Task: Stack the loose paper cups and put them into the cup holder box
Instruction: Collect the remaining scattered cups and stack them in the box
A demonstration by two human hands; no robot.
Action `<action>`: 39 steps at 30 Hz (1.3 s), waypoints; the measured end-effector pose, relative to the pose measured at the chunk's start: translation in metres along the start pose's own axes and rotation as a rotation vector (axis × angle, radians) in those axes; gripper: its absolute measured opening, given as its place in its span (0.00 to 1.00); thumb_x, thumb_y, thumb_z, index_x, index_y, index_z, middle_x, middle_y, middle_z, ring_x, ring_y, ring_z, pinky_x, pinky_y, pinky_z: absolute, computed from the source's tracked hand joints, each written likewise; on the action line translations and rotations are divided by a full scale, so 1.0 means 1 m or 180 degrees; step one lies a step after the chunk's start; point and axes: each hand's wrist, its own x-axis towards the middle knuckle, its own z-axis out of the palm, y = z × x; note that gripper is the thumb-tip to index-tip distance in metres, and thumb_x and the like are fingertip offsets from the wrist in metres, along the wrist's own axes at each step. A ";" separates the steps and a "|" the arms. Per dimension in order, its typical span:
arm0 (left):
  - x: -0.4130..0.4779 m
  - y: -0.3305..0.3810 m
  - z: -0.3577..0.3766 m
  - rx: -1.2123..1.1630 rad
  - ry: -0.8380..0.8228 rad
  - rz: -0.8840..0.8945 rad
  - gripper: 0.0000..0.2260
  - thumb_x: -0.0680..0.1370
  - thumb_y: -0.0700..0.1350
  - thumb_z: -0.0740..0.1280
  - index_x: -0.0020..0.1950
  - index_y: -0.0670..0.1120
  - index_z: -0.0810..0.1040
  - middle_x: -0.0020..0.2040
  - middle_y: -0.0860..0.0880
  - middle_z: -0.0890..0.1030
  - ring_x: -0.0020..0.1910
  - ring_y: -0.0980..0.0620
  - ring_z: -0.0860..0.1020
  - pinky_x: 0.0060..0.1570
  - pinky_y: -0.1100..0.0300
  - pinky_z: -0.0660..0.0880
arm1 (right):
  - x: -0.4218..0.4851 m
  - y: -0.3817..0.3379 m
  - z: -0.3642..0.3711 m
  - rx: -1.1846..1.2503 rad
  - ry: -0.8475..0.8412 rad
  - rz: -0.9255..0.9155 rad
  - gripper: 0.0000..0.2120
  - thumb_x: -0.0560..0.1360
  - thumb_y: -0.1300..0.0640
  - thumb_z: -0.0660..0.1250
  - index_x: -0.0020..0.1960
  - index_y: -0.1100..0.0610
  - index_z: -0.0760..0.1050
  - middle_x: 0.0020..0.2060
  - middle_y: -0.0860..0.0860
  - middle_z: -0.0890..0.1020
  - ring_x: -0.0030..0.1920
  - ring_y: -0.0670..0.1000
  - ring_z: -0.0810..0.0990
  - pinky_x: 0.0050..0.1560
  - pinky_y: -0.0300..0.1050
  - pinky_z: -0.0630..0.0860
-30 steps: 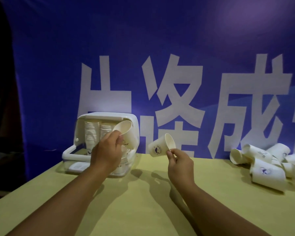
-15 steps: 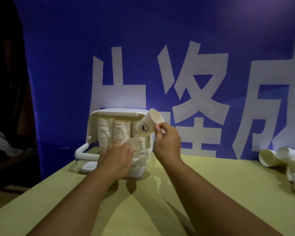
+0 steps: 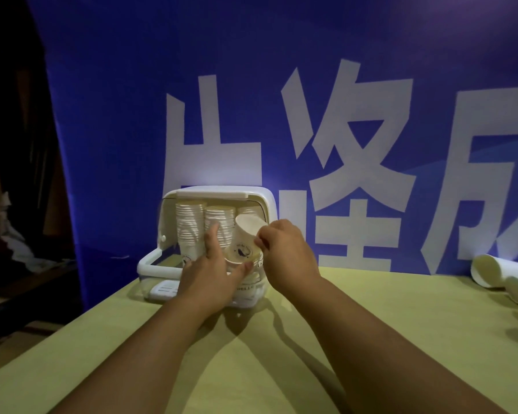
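Note:
The white cup holder box (image 3: 253, 195) stands open at the table's far left, with tall stacks of white paper cups (image 3: 190, 225) inside. My right hand (image 3: 284, 252) pinches a single paper cup (image 3: 245, 234) by its rim, tilted, right in front of the box's right column. My left hand (image 3: 210, 273) is spread just below that cup, fingers apart, thumb and fingertips against the low cup stack (image 3: 253, 279) there. Whether the held cup sits in that stack I cannot tell. Loose cups (image 3: 497, 274) lie on their sides at the far right.
The box's clear door (image 3: 153, 264) hangs open forward onto the yellow-green table (image 3: 281, 369). A blue banner with large white characters (image 3: 341, 144) stands right behind the table. Dark clutter lies beyond the table's left edge.
My right hand has carried its cup left from mid-table to the box front. My left hand has lowered and let go of its cup, and its fingers are now spread.

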 end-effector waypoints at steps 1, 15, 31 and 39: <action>0.000 0.001 0.000 0.0042 0.0022 0.0035 0.45 0.75 0.68 0.67 0.73 0.69 0.31 0.75 0.45 0.71 0.65 0.38 0.77 0.59 0.38 0.78 | 0.000 0.000 0.001 0.0079 -0.0078 0.0055 0.12 0.79 0.52 0.67 0.62 0.51 0.77 0.57 0.49 0.77 0.55 0.51 0.78 0.52 0.41 0.77; -0.005 0.005 -0.003 0.0471 -0.0229 0.0298 0.23 0.86 0.56 0.51 0.81 0.58 0.57 0.77 0.52 0.68 0.74 0.47 0.66 0.73 0.45 0.63 | -0.011 0.018 0.020 0.0252 -0.0474 0.0387 0.22 0.78 0.53 0.69 0.70 0.47 0.72 0.63 0.48 0.80 0.57 0.51 0.81 0.57 0.46 0.77; -0.077 0.104 0.003 0.0321 -0.0309 0.0980 0.05 0.78 0.51 0.65 0.46 0.54 0.79 0.41 0.56 0.81 0.41 0.55 0.77 0.44 0.55 0.80 | -0.106 0.086 -0.138 -0.1017 0.0114 0.1079 0.05 0.76 0.51 0.69 0.51 0.50 0.79 0.43 0.46 0.80 0.43 0.47 0.77 0.48 0.43 0.78; -0.129 0.194 0.046 0.0060 -0.0997 0.1412 0.03 0.79 0.51 0.66 0.50 0.56 0.79 0.46 0.57 0.80 0.44 0.57 0.77 0.48 0.58 0.80 | -0.168 0.149 -0.232 -0.1368 0.0346 0.1521 0.06 0.75 0.48 0.68 0.50 0.48 0.80 0.42 0.45 0.80 0.43 0.47 0.77 0.46 0.44 0.79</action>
